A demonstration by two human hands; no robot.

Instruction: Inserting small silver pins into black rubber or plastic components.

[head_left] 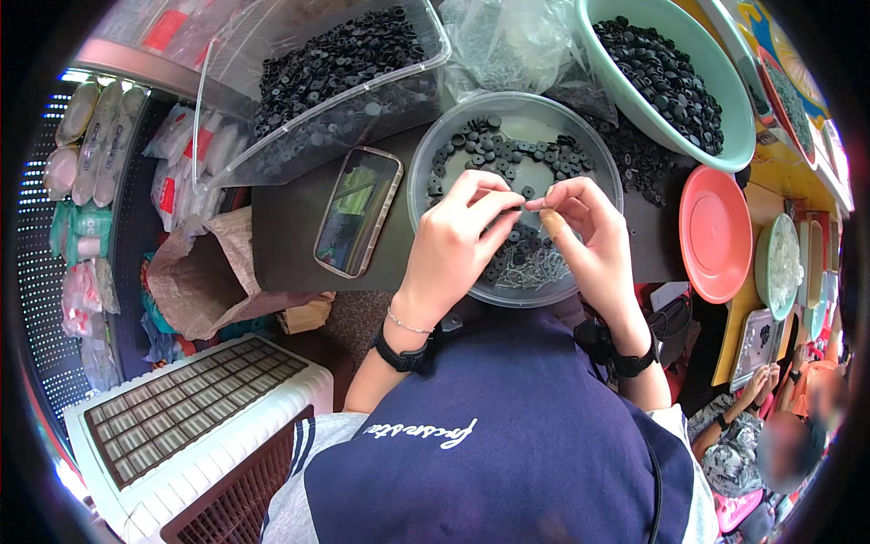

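Observation:
Both of my hands meet over a round clear plastic tub (419,172) on the dark table. My left hand (464,222) is closed in a pinch on a small black round part, mostly covered by its fingertips. Thumb and forefinger of my right hand (587,225) pinch a thin silvery metal pin, its end pointing toward the left fingertips. Something tan is wrapped round the right thumb. Inside the tub, loose black knob-like parts (489,145) lie along the far side. A heap of silvery metal pins (530,269) rests at the near side, below my hands.
A phone (360,213) lies left of the tub. Behind stand a clear bin (335,113) and a pale green basin (739,127), both holding black parts, with a plastic bag (512,45) between. A red plate (716,234) is at right. Other people sit farther right.

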